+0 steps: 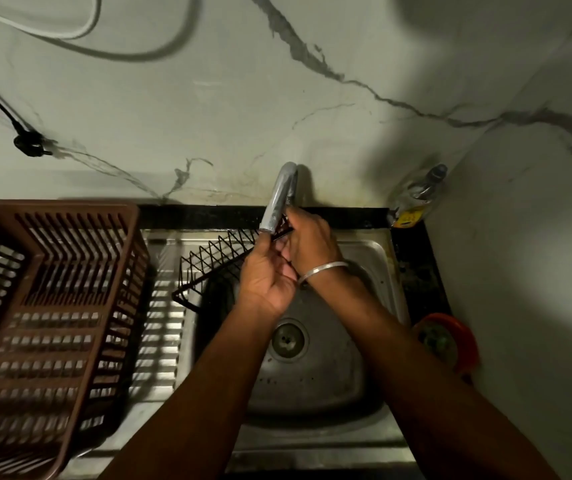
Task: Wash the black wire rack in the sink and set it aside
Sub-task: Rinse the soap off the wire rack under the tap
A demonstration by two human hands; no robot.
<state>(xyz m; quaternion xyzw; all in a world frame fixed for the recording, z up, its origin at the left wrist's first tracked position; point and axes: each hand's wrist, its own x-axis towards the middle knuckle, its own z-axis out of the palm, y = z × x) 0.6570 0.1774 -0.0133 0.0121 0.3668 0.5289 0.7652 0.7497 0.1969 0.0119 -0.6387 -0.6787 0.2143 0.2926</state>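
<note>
Rack: your black wire rack with zigzag dividers (215,261) lies tilted across the upper left of the steel sink (378,261). Its low left corner pokes over the ribbed drainboard (163,306), and its raised right end sits under the curved chrome tap (279,199).
Left hand: your left hand (267,278) grips that raised end, fingers curled round the wire.
Right hand: your right hand (310,240), with a silver bangle (322,271) at the wrist, closes its fingers over the same end, touching the spout.
Water: no stream shows; you cannot tell whether the tap runs.
Stage: likely washing the right end; setting aside is not yet done.
Risk, snag: the wire points sit right against the spout, so a quick lift could hook or knock it.
Risk, slip: both hands hold one end, so wet wire may twist and the far corner may scrape the drainboard.
Risk, neighbours: swinging left could strike the brown slatted plastic basket (52,237). Swinging right could strike the red tub (464,337) on the black desk (426,271).
Risk, light: the scene is dim, so leftover dirt on thin black wire is easily missed.
</note>
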